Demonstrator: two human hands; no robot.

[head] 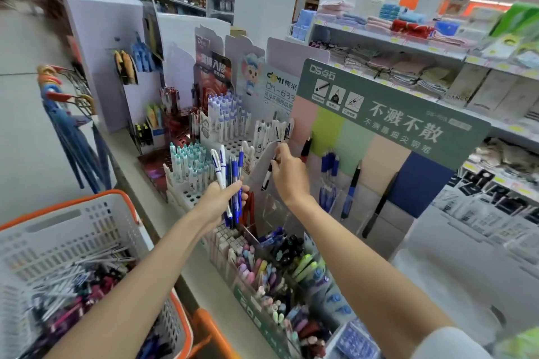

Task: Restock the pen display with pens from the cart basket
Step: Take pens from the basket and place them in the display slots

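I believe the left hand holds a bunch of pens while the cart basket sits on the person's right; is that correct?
Not quite: the head view shows the cart basket on the person's left, not the right. The left hand does hold the bunch of pens.

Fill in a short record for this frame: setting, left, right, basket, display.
setting: shop aisle, counter crowded with pen displays
left: left hand grips a bunch of pens, blue and white, tips up
right: right hand pinches one black-and-white pen, raised beside the white tiered stand
basket: white basket with an orange rim, lower left, loose pens piled inside
display: stand partly filled, some front holes empty; green-headed display to its right holds a few pens
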